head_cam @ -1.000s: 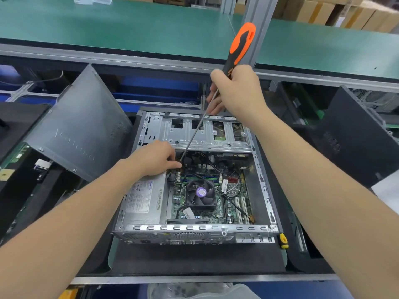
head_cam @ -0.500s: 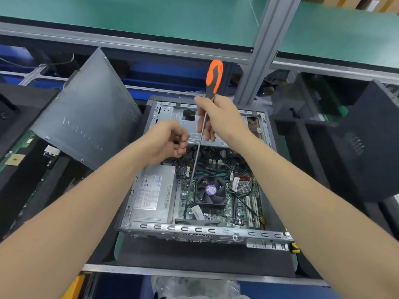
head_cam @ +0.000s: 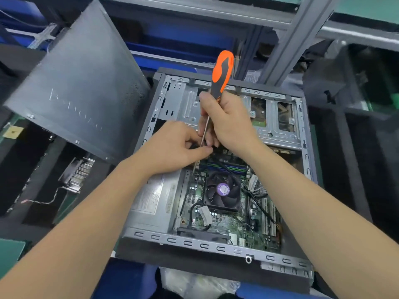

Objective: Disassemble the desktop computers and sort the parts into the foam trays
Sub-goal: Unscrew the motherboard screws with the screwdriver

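On the dark worktop (head_cam: 183,263) in front of the person, a desktop computer (head_cam: 303,160) lies on its side with the cover off, a box of bare grey sheet metal with slotted rims. Inside are a green motherboard (head_cam: 228,225), a square black fan (head_cam: 223,190) with a round purple sticker, and a silver power supply (head_cam: 155,197). The supply carries a white printed label, but the print is too fine to read from here.

To the left a dark grey side panel (head_cam: 82,83) leans tilted, with a patch of fine perforations. Its embossed lettering is not legible at this angle. Below it, a finned metal heatsink (head_cam: 78,174) lies in a black foam tray (head_cam: 28,169).

The right hand (head_cam: 227,124) is wrapped round a screwdriver (head_cam: 222,70) just below its orange and black handle, and the thin steel shaft slants down into the case. The left hand (head_cam: 174,147) is close beside it over the case's upper left, fingers curled at the shaft. Whether they pinch the shaft or a dark cable under them, I cannot tell.
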`<control>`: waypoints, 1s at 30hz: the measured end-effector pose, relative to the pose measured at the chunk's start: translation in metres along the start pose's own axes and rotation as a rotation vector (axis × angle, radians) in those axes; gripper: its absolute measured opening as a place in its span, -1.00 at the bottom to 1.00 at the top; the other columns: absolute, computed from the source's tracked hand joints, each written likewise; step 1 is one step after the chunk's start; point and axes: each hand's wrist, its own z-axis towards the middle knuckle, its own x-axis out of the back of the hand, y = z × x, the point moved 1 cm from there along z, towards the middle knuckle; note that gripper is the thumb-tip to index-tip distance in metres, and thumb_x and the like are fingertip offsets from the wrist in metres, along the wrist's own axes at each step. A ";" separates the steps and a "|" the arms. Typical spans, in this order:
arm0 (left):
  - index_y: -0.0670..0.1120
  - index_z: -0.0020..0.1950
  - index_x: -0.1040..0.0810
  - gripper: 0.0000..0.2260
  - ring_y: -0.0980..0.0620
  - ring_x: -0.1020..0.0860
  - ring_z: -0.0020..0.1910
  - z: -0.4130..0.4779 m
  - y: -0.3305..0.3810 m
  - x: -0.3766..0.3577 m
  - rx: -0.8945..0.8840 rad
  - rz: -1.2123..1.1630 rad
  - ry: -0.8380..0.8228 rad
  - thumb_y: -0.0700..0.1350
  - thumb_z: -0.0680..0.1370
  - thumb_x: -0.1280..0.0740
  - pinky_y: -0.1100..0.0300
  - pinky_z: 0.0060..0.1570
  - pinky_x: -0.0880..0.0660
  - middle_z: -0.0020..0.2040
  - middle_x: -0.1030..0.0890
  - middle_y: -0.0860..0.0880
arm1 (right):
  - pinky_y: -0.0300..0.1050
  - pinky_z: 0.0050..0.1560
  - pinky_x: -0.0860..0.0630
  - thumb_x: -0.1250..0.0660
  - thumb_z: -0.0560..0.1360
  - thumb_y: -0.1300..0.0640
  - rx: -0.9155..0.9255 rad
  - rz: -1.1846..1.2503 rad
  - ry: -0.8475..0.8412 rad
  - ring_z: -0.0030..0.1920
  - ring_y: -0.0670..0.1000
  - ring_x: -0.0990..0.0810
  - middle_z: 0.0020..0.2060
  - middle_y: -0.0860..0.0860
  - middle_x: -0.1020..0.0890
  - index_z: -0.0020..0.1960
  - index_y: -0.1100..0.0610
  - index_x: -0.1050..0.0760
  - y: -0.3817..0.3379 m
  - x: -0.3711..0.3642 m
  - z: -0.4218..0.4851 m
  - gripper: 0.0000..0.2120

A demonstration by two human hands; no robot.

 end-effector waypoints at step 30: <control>0.11 -0.32 -0.68 -0.77 0.12 -0.29 -0.50 0.010 -0.007 0.009 0.119 -0.100 -0.429 0.01 0.54 -0.50 0.19 -0.38 -0.21 -0.53 -0.32 0.10 | -0.10 -0.66 -0.37 -0.16 0.71 0.10 0.067 0.000 -0.131 -0.63 0.18 -0.53 -0.54 0.13 -0.58 -0.24 0.28 -0.38 0.004 -0.006 -0.012 -0.60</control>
